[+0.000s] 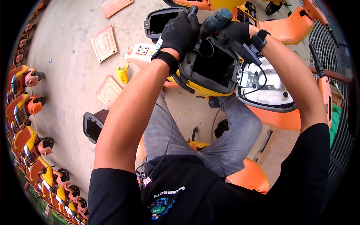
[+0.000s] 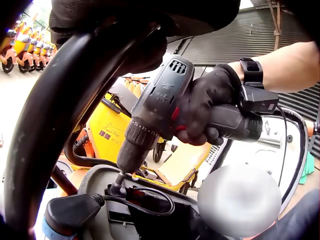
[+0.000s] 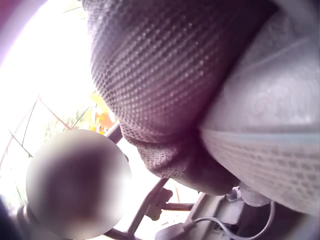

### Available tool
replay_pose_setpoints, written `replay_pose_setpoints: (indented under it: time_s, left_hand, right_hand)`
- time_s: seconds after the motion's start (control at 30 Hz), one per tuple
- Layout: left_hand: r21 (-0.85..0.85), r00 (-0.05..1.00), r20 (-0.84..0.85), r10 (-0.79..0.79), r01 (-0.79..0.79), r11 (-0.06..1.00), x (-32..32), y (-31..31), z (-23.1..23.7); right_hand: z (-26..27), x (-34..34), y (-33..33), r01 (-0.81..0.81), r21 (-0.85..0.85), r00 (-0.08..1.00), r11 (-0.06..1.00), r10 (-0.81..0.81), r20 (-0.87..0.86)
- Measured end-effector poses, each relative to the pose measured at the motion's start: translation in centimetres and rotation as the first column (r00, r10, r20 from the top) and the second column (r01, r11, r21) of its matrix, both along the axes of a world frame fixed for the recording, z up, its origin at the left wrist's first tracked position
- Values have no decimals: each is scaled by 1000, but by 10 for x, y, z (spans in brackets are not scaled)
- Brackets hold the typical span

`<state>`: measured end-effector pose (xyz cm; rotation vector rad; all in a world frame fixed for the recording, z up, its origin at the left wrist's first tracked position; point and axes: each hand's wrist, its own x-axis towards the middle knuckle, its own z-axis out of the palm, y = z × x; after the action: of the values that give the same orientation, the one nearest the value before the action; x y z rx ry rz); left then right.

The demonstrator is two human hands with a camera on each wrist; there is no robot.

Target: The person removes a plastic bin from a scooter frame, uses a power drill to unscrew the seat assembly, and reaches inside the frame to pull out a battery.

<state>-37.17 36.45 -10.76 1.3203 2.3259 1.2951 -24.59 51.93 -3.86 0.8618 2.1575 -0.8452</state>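
Observation:
My black-gloved right hand [image 1: 234, 33] grips a cordless drill [image 2: 160, 90] by its handle, a finger curled at the trigger. The drill points down, its bit [image 2: 120, 181] at a dark fitting inside the rim of a scooter's grey storage compartment [image 1: 187, 71]. A thin black cable [image 2: 172, 202] loops beside the bit, running to a black plug [image 2: 75, 212] with a blue end. My gloved left hand [image 1: 182, 33] grips a thick black tube [image 2: 55, 110] above the compartment. Close up in the right wrist view, the right glove [image 3: 150, 75] fills much of the picture.
The raised seat's white underside [image 1: 275, 80] stands right of the compartment. Orange panels [image 1: 104, 44], a yellow part [image 1: 122, 74] and a dark bin [image 1: 93, 125] lie on the floor. Scooters [image 1: 28, 105] line the left side; another dark bin [image 1: 155, 24] sits beyond my left hand.

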Motion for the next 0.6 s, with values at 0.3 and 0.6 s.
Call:
replay_pose_setpoints:
  time_s: [0.3,0.6]
  left_hand:
    - [-79,994,103,28,-20,997,3,-8,28]
    - [-50,999,42,5,-3,999,0,-4,14]
  right_hand:
    - [-17,7,17,-45,29,998,999,46,-34]
    - [-25,12,25,-223,74,966,972,231,-116]
